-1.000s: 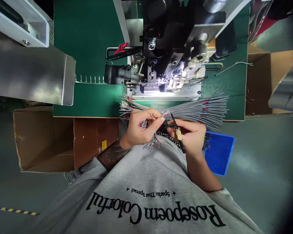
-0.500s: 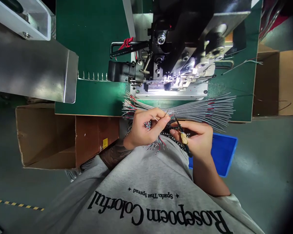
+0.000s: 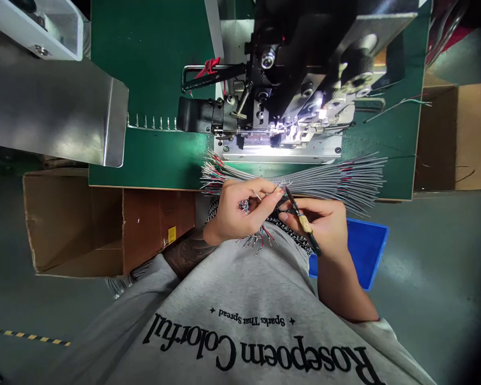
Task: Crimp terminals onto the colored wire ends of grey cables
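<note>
My left hand (image 3: 240, 211) is closed around thin multicoloured wires (image 3: 260, 239), whose ends fan out below it. Thumb and forefinger pinch a wire end at the tip of the hand; how many strands lie there is too small to tell. My right hand (image 3: 326, 222) grips dark, pointed tweezers (image 3: 304, 222) wrapped with tan tape. Their tip points up beside the pinched wire, and whether it touches is unclear. Just beyond both hands, a wide bundle of grey cables (image 3: 328, 179) lies along the table edge, with red and white wire ends at its left.
A lit crimping machine (image 3: 280, 133) stands beyond the cables, fed from the left by a terminal strip (image 3: 152, 125). Its green table (image 3: 156, 171) has a cardboard box (image 3: 76, 224) at left and another box (image 3: 436, 139) at right. A blue bin (image 3: 366, 251) lies below.
My left fingertips have shifted slightly right with the wire. The tweezers have tilted a little, their back end moving right and down. The cable bundle has not moved.
</note>
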Tool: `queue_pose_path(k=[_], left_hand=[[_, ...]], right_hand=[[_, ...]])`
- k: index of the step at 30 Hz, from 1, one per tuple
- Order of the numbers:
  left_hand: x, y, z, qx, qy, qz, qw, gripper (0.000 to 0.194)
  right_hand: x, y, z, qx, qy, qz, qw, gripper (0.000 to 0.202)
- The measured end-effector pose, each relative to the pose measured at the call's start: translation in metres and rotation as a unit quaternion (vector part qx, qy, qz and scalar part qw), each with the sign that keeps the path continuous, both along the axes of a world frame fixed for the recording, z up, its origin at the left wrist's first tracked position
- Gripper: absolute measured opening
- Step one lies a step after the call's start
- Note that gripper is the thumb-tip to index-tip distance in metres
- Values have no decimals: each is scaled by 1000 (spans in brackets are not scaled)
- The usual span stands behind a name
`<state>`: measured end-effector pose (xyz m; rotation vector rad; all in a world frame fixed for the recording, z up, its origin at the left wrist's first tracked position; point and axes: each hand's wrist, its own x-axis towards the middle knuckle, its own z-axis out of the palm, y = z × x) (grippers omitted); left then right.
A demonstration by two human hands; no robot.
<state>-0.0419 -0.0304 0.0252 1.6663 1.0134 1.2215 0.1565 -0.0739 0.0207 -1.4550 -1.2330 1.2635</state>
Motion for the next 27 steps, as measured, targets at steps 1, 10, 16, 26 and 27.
queue_pose_path(k=[1,10,16,26,27], left_hand=[[0,0,0,-1,2,5,1000,23],[6,-5,-2,15,4,58,998,20],[7,-7,-1,21,17,60,998,18],[7,-6,0,53,17,46,997,17],[7,-6,0,52,17,44,998,17]], right_hand=[[0,-1,0,4,-8,2,1000,24],[2,-24,12,162,-297,-63,939,28],[1,-21,11,140,-252,-32,957,10],[0,-10,13,110,-178,2,978,10],[0,-10,13,110,-173,4,979,10]])
